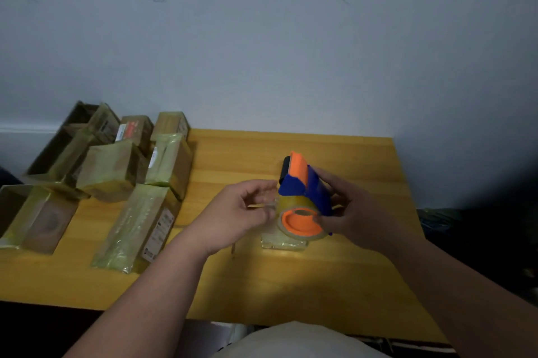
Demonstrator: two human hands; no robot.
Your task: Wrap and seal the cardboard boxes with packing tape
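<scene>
My right hand [348,212] grips a blue and orange tape dispenser [304,183] loaded with a roll of clear tape [294,206], held just above the wooden table [291,279]. My left hand [237,212] pinches the loose end of the tape [269,205] right beside the roll. A small tape-wrapped package [283,242] lies on the table under the dispenser, mostly hidden by it. Several cardboard boxes wrapped in tape sit at the table's left, the nearest a long one [136,226].
More wrapped boxes [109,171] are piled at the back left, some overhanging the table edge, with an open box [32,218] at the far left. A pale wall rises right behind the table. Dark clutter lies off the right edge.
</scene>
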